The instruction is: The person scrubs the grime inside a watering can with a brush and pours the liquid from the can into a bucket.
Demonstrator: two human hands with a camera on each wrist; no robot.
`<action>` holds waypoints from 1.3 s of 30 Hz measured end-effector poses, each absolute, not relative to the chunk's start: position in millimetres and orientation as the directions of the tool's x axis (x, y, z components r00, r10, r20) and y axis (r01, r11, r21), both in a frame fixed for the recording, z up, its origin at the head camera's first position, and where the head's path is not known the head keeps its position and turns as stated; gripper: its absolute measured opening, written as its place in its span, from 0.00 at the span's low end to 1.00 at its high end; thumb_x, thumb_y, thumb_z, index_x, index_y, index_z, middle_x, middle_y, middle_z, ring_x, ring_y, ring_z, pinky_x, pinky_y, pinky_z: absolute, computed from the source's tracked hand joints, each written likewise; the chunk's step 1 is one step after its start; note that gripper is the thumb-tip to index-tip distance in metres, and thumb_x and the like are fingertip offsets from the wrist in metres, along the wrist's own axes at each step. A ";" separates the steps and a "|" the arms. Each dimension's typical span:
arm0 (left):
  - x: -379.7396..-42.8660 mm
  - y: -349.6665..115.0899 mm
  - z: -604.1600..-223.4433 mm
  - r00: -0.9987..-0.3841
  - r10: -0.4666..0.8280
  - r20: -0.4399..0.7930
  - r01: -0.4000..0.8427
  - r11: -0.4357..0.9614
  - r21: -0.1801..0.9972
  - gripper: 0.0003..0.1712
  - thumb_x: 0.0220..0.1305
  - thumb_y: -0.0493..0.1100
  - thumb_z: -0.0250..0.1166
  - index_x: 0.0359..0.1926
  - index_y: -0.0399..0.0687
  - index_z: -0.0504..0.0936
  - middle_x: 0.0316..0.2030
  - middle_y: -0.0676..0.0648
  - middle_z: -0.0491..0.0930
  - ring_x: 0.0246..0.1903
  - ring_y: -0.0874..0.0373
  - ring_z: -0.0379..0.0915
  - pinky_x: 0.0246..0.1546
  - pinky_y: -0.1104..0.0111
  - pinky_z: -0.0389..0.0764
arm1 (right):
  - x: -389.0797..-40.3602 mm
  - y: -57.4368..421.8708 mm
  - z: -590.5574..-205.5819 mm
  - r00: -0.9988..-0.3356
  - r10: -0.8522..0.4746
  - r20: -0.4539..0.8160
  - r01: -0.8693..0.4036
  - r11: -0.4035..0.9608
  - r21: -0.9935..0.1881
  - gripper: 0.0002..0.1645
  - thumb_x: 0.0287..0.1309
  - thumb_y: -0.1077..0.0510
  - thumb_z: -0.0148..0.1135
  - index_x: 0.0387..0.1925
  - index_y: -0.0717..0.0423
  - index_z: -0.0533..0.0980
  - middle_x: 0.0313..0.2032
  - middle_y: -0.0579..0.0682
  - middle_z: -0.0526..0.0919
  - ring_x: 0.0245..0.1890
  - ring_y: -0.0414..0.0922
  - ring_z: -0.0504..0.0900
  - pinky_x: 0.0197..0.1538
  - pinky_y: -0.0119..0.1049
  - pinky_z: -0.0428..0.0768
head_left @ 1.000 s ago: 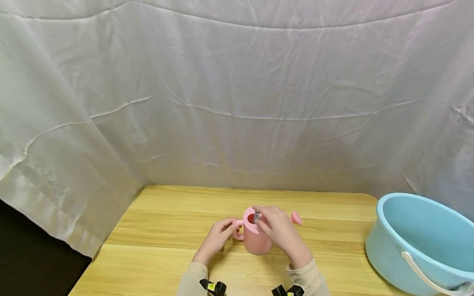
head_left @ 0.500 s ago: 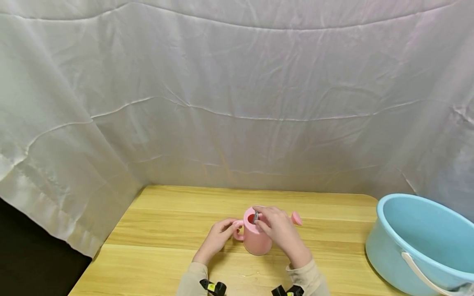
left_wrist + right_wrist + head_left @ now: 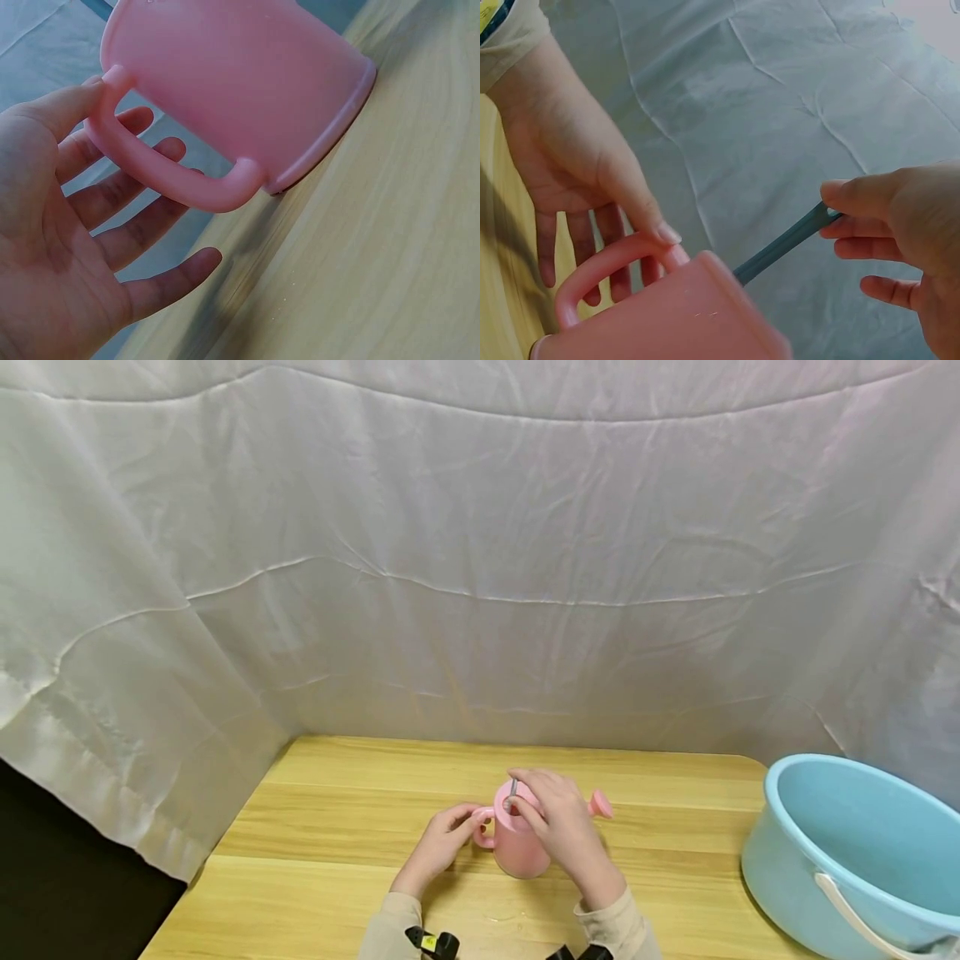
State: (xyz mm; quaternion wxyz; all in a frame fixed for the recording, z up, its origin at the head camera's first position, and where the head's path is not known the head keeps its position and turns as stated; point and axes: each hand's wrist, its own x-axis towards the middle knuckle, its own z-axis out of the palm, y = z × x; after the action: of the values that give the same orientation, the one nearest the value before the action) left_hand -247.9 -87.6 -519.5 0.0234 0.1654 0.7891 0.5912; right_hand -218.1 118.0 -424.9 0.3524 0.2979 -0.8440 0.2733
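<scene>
While upright, stick [image 3: 784,244] in watering can [image 3: 521,852]

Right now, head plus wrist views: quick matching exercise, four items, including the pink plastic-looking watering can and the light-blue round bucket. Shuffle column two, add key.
Things
1. pink plastic-looking watering can
2. light-blue round bucket
3. slim grey-blue stick
4. left hand

Places or states
A. far right of the head view, white handle at its side
B. thumb on the curved pink handle
C. upright on the light wooden table
D. runs from the right hand's fingertips to the watering can's opening

Pairs: 1-C, 2-A, 3-D, 4-B
</scene>
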 end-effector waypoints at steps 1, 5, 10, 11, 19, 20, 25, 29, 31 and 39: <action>-248.0 -87.7 -519.7 -0.944 0.288 0.159 0.233 0.246 0.941 0.16 0.71 0.56 0.55 0.49 0.57 0.83 0.45 0.45 0.84 0.49 0.56 0.77 0.51 0.65 0.75 | -218.0 118.4 -424.4 -0.560 -0.307 0.769 -0.700 0.672 -0.242 0.22 0.49 0.59 0.73 0.49 0.56 0.81 0.44 0.51 0.87 0.46 0.51 0.83 0.50 0.49 0.76; -248.5 -88.0 -520.5 -0.944 0.288 0.160 0.235 0.247 0.940 0.16 0.71 0.56 0.55 0.49 0.57 0.83 0.44 0.45 0.84 0.49 0.57 0.77 0.51 0.65 0.75 | -217.6 119.3 -423.3 -0.542 -0.305 0.783 -0.703 0.676 -0.223 0.23 0.47 0.60 0.74 0.48 0.57 0.81 0.43 0.51 0.87 0.46 0.50 0.83 0.48 0.48 0.76; -247.9 -88.3 -520.0 -0.944 0.289 0.158 0.233 0.246 0.941 0.16 0.71 0.55 0.55 0.49 0.57 0.83 0.45 0.45 0.84 0.49 0.57 0.76 0.51 0.64 0.75 | -218.3 118.5 -424.5 -0.568 -0.299 0.767 -0.684 0.689 -0.239 0.22 0.47 0.59 0.75 0.47 0.56 0.81 0.43 0.51 0.87 0.45 0.50 0.83 0.48 0.48 0.76; -247.6 -88.3 -519.8 -0.944 0.289 0.157 0.232 0.245 0.941 0.15 0.71 0.55 0.56 0.49 0.57 0.83 0.45 0.45 0.84 0.49 0.57 0.76 0.51 0.65 0.75 | -218.6 118.0 -425.1 -0.583 -0.295 0.757 -0.674 0.697 -0.247 0.22 0.47 0.59 0.75 0.47 0.56 0.82 0.42 0.51 0.87 0.45 0.50 0.84 0.48 0.48 0.76; -247.5 -87.5 -519.5 -0.948 0.281 0.152 0.221 0.235 0.946 0.14 0.71 0.54 0.57 0.49 0.57 0.83 0.46 0.47 0.85 0.52 0.54 0.77 0.54 0.61 0.73 | -223.0 111.8 -436.1 -0.716 -0.255 0.649 -0.564 0.760 -0.323 0.19 0.50 0.55 0.74 0.46 0.51 0.83 0.43 0.51 0.88 0.46 0.50 0.84 0.49 0.49 0.75; -247.5 -87.3 -519.4 -0.947 0.282 0.152 0.221 0.232 0.947 0.14 0.71 0.54 0.57 0.49 0.57 0.83 0.46 0.47 0.85 0.52 0.54 0.77 0.54 0.61 0.73 | -223.3 111.2 -437.3 -0.723 -0.250 0.644 -0.558 0.762 -0.330 0.19 0.50 0.55 0.74 0.46 0.51 0.83 0.42 0.51 0.88 0.46 0.50 0.84 0.49 0.49 0.75; -247.5 -87.3 -519.3 -0.947 0.286 0.147 0.218 0.237 0.947 0.15 0.71 0.55 0.56 0.50 0.57 0.83 0.46 0.47 0.85 0.51 0.55 0.77 0.53 0.62 0.74 | -223.7 109.3 -439.9 -0.723 -0.220 0.655 -0.544 0.766 -0.342 0.19 0.49 0.55 0.74 0.45 0.51 0.83 0.41 0.50 0.88 0.44 0.49 0.84 0.48 0.48 0.76; -248.4 -87.4 -520.7 -0.943 0.292 0.159 0.236 0.250 0.939 0.17 0.72 0.56 0.55 0.50 0.56 0.83 0.45 0.47 0.85 0.49 0.58 0.77 0.52 0.63 0.74 | -224.1 108.5 -440.2 -0.690 -0.203 0.695 -0.552 0.769 -0.323 0.19 0.48 0.56 0.75 0.44 0.53 0.83 0.40 0.50 0.88 0.43 0.49 0.84 0.46 0.47 0.76; -248.9 -87.5 -521.4 -0.943 0.292 0.161 0.239 0.254 0.937 0.17 0.71 0.56 0.55 0.50 0.55 0.83 0.45 0.47 0.85 0.49 0.59 0.77 0.52 0.64 0.74 | -224.1 108.6 -439.5 -0.662 -0.192 0.725 -0.563 0.765 -0.311 0.20 0.47 0.57 0.75 0.44 0.54 0.83 0.39 0.51 0.88 0.42 0.49 0.84 0.44 0.47 0.77; -248.2 -87.9 -521.2 -0.945 0.285 0.160 0.236 0.259 0.937 0.17 0.71 0.56 0.55 0.51 0.56 0.83 0.45 0.47 0.85 0.49 0.59 0.77 0.52 0.63 0.74 | -221.8 112.6 -429.8 -0.544 -0.130 0.829 -0.614 0.735 -0.287 0.22 0.43 0.60 0.77 0.44 0.57 0.83 0.37 0.53 0.88 0.38 0.51 0.84 0.44 0.48 0.80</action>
State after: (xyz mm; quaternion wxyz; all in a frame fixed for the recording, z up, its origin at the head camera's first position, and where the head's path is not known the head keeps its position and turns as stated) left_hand -248.2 -87.9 -521.2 0.0207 0.1641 0.7931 0.5863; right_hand -221.8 112.6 -429.8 0.4219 0.2242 -0.8304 0.2868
